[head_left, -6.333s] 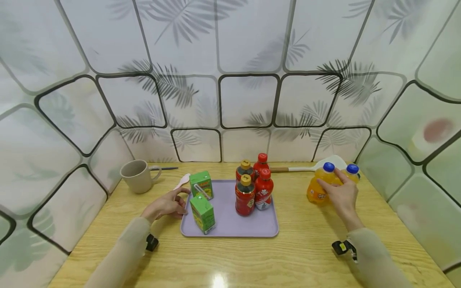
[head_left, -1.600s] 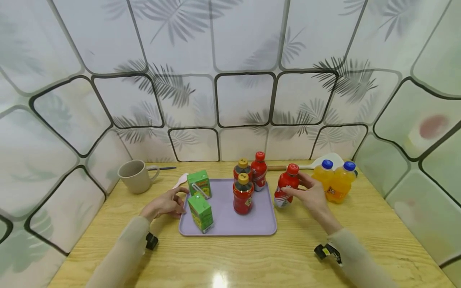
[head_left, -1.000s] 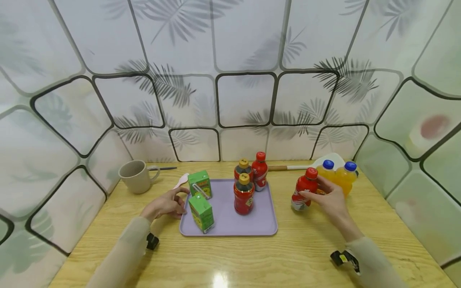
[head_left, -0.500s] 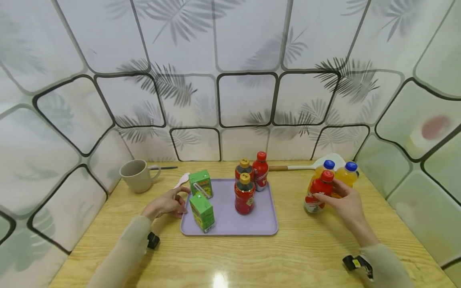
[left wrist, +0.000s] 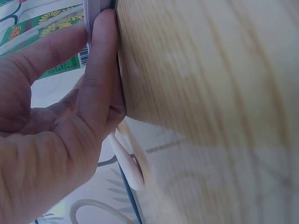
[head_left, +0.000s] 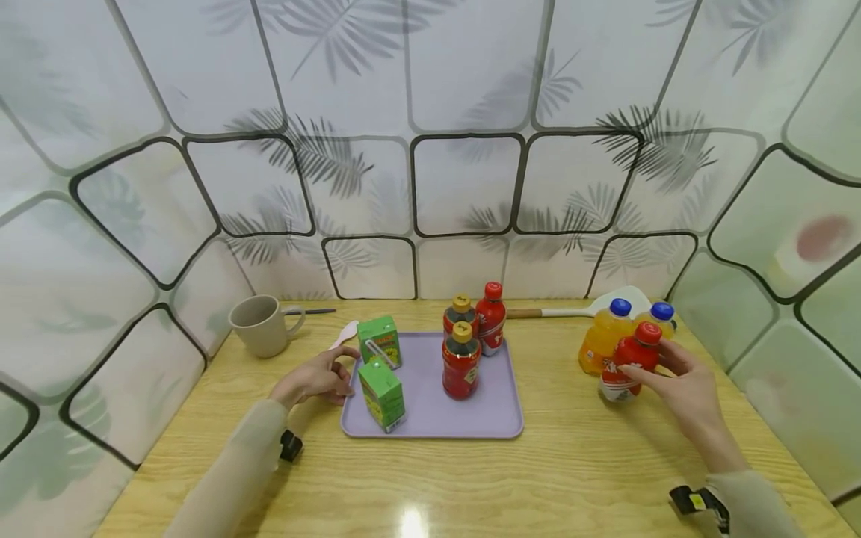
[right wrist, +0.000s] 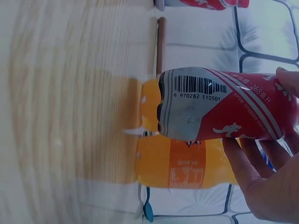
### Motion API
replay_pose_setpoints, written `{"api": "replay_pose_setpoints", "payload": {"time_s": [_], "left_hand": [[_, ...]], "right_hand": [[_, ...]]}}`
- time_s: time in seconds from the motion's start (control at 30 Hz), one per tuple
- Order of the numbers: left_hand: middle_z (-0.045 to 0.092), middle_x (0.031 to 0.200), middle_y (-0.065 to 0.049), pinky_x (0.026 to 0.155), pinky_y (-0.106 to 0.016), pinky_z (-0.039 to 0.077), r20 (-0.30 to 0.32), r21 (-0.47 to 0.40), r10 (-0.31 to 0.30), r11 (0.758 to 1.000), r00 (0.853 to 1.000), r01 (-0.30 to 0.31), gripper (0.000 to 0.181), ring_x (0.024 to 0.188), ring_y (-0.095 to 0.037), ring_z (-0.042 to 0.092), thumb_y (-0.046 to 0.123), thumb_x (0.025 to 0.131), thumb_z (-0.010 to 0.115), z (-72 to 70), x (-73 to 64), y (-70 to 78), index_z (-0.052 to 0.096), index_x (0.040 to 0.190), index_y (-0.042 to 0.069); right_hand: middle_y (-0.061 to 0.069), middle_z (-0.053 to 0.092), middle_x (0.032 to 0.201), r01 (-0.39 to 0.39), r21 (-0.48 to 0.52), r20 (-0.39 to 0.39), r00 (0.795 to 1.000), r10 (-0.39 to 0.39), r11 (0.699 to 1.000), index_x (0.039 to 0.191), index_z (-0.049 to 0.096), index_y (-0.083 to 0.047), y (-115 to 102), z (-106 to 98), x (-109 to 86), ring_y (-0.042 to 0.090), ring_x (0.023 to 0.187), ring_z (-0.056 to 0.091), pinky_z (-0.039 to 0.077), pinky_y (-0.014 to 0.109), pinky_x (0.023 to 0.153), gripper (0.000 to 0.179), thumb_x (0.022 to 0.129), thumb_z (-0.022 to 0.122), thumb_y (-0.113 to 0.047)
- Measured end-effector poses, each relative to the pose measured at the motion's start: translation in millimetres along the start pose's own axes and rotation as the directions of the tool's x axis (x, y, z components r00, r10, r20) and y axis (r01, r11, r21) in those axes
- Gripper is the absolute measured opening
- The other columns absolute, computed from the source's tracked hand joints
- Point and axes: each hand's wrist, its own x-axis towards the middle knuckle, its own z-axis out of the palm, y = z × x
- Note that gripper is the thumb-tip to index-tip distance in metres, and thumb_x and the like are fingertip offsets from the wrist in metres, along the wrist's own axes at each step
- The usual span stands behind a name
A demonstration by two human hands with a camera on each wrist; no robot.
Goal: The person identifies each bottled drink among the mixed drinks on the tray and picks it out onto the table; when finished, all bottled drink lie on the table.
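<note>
The right hand is pinching a red bottle near orange bottles, seemingly a placing step calling for gentle lowering.

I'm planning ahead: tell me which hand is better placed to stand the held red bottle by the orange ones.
Likely the right hand: it grips the red bottle near the orange bottles, while the left hand touches the tray's left rim.

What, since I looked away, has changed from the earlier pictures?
The right hand, first at the orange bottles, has taken a red bottle from the tray and carried it right, in front of them. The left hand stays at the tray's left edge; the juice boxes, gold-capped bottles and mug look unmoved.
</note>
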Motion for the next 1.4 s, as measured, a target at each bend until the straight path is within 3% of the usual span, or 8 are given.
{"api": "replay_pose_setpoints", "payload": {"time_s": [0.27,0.5,0.83,1.0,1.23,1.3,1.4], "left_hand": [[0.050,0.085,-0.008,0.064,-0.030,0.061,0.018,0.003,0.010,1.000,1.000,-0.010,0.066,0.071,-0.017,0.056,-0.010,0.081,0.066,-0.3,0.4,0.2,0.036,0.139,0.005],[0.050,0.086,-0.009,0.064,-0.031,0.061,-0.010,-0.005,-0.008,1.000,1.000,0.008,0.067,0.072,-0.019,0.056,-0.009,0.081,0.067,0.6,1.1,0.3,0.039,0.139,0.006],[0.050,0.085,-0.009,0.063,-0.031,0.061,-0.012,-0.001,0.004,1.000,1.000,-0.004,0.066,0.071,-0.019,0.055,-0.010,0.080,0.067,1.3,1.3,-1.1,0.039,0.138,0.005],[0.050,0.085,-0.010,0.063,-0.031,0.060,-0.015,0.001,0.001,1.000,1.000,0.000,0.066,0.071,-0.019,0.055,-0.010,0.081,0.067,1.8,1.1,-1.0,0.039,0.138,0.006],[0.051,0.085,-0.010,0.063,-0.031,0.061,-0.012,-0.003,-0.002,1.000,1.000,0.002,0.067,0.071,-0.019,0.056,-0.010,0.080,0.067,1.7,1.4,-0.9,0.038,0.139,0.005],[0.051,0.085,-0.010,0.063,-0.030,0.060,-0.013,-0.004,-0.002,1.000,1.000,0.002,0.067,0.071,-0.019,0.056,-0.010,0.080,0.067,1.5,1.3,-0.6,0.038,0.139,0.005],[0.051,0.085,-0.010,0.063,-0.030,0.060,-0.015,-0.010,-0.007,1.000,1.000,0.007,0.066,0.071,-0.019,0.056,-0.011,0.080,0.067,2.2,0.8,-0.2,0.039,0.138,0.006]], "right_hand": [[-0.036,0.052,0.106,0.004,-0.014,-0.047,0.999,-0.004,1.000,0.145,0.048,-0.012,7.2,-17.2,-0.6,-0.014,0.095,0.050,0.047,0.003,0.072,0.068,0.084,0.078,-0.021],[-0.034,0.049,0.109,-0.054,-0.063,-0.047,0.998,0.052,0.997,0.149,0.041,-0.012,12.7,-28.6,0.6,-0.015,0.095,0.045,0.043,0.002,0.072,0.075,0.085,0.077,-0.028],[-0.030,0.051,0.112,-0.098,-0.061,-0.066,0.993,0.094,0.993,0.148,0.043,-0.013,21.6,-34.8,2.8,-0.015,0.091,0.045,0.046,0.002,0.070,0.076,0.084,0.078,-0.029],[-0.016,0.054,0.124,-0.125,-0.102,-0.060,0.991,0.119,0.987,0.150,0.039,-0.012,26.7,-36.7,5.3,-0.013,0.093,0.042,0.045,0.001,0.071,0.078,0.085,0.076,-0.035],[0.014,0.049,0.142,-0.142,-0.143,-0.037,0.990,0.138,0.980,0.151,0.036,-0.010,26.6,-38.0,8.2,-0.008,0.097,0.041,0.044,0.001,0.070,0.080,0.086,0.074,-0.038],[0.009,0.051,0.141,-0.128,-0.139,-0.031,0.992,0.125,0.982,0.151,0.036,-0.011,27.6,-38.5,8.3,-0.008,0.097,0.041,0.043,0.001,0.070,0.079,0.087,0.074,-0.036],[-0.013,0.054,0.127,-0.094,-0.109,-0.028,0.995,0.091,0.990,0.149,0.040,-0.014,30.1,-39.4,7.6,-0.010,0.096,0.042,0.043,0.001,0.071,0.074,0.087,0.075,-0.031]]}}
